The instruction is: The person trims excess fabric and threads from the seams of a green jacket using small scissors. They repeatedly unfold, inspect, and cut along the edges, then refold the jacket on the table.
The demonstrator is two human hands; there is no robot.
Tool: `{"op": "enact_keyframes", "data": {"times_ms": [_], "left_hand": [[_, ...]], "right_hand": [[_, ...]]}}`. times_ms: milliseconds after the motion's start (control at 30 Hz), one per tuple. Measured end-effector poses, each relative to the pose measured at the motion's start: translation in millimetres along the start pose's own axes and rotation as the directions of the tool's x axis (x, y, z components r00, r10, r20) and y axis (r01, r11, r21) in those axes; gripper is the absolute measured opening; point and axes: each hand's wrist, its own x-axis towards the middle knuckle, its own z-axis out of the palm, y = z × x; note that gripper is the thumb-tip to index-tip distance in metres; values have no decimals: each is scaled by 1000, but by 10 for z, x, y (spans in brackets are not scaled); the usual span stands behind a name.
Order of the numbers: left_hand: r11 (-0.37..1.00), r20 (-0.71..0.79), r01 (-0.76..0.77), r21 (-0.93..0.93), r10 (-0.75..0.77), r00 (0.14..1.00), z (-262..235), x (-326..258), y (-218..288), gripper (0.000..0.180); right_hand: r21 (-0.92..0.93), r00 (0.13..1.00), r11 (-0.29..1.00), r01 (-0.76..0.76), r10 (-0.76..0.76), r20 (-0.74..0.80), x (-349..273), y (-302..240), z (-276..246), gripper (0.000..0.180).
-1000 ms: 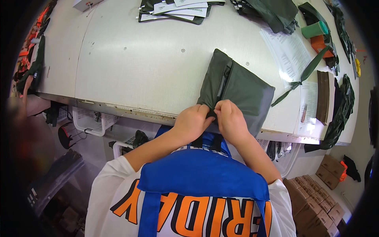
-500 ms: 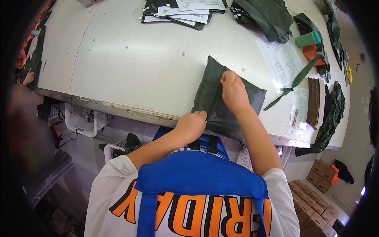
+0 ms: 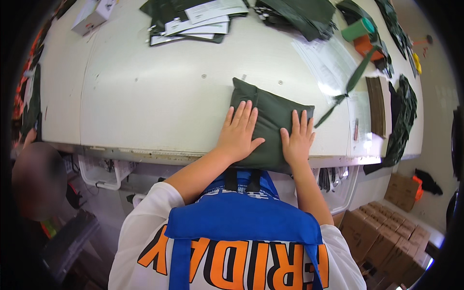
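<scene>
L hand (image 3: 239,129) & R hand (image 3: 297,140) shifted: flat on dk-green pouch (image 3: 270,118), fingers spread, palms prob. touching.

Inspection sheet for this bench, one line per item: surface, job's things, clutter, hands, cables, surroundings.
Surface: pale table, scuffed along its front edge.
Job's things: dark green package, lying at the table's front edge.
Clutter: white slips on dark packages at the far side, printed papers, green cylinder, small white box.
Hands: left hand and right hand both rest flat on the package, fingers extended.
Cables: nothing seen for certain.
Surroundings: brown cartons lower right, white basket below the table, another person at left.
</scene>
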Motion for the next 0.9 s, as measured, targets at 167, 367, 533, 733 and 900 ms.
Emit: {"op": "enact_keyframes", "data": {"times_ms": [167, 367, 533, 733, 900], "left_hand": [[989, 122, 21, 144, -39, 992, 124, 53, -51, 85], [831, -102, 435, -346, -494, 863, 243, -29, -420, 66], [99, 575, 586, -804, -119, 810, -553, 199, 209, 59], [221, 412, 432, -874, 809, 419, -749, 82, 1682, 79], [510, 520, 135, -849, 852, 54, -451, -54, 2279, 71]], "right_hand": [[66, 993, 996, -54, 60, -101, -54, -31, 166, 63], [129, 983, 986, -107, 125, -137, -57, 38, 242, 67], [692, 990, 718, -72, 138, -40, -801, -326, -507, 82], [833, 618, 461, -307, 762, -194, -1835, 136, -1537, 92], [986, 262, -37, 165, 965, -7, -3089, 1151, -1486, 56]]}}
